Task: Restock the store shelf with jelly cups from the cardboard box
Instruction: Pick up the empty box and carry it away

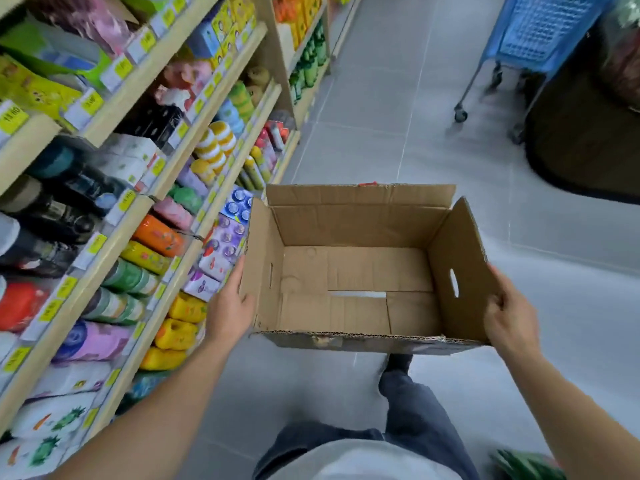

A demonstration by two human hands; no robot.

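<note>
The cardboard box (pixel 360 271) is open and has nothing inside. The left hand (pixel 230 306) holds its left wall, fingers curled over the edge. The right hand (pixel 510 318) grips the right wall, thumb just below the handle slot (pixel 454 283). The store shelf (pixel 145 216), full of bright packs, stands beside the left fingers.

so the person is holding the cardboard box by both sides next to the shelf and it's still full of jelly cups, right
Not quite: the cardboard box is empty; the head view shows only its bare bottom flaps. The rest holds: the left hand and right hand hold its two sides, next to the shelf.
</note>
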